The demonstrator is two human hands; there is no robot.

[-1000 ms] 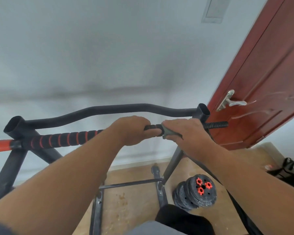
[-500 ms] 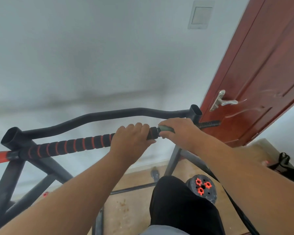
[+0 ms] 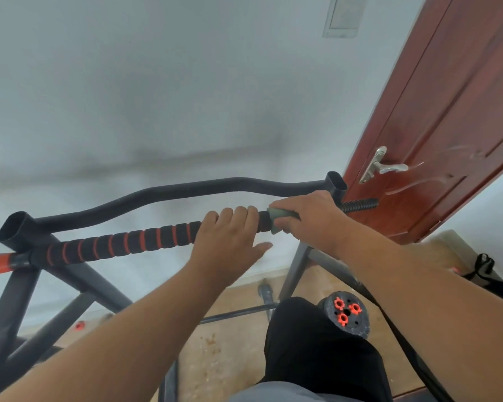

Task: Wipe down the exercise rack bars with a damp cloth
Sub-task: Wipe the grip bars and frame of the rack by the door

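- Green cloth [image 3: 276, 216] is bunching around the right end of the padded bar [image 3: 128, 242], and your right hand [image 3: 314, 219] is gripping it there, fingers curled over the top of the bar.
- You are hooking the fingers of your left hand [image 3: 230, 242] over the same bar just beside the cloth, thumb sticking out below and apart from the bar, so the hand is curling on the bar rather than lying flat.
- Black foam with red rings is covering the bar from your left hand out to the rack's left upright [image 3: 15, 230].
- You are facing the curved black top bar [image 3: 186, 191], which is running behind the padded one between the two open-ended uprights.
- A threaded rod end [image 3: 360, 203] is sticking out past your right hand toward the red-brown door [image 3: 447, 126].
- Weight plates [image 3: 346, 314] with red-orange nuts are lying on the wooden floor [image 3: 215, 358] below, beside your dark trouser leg [image 3: 317, 343].
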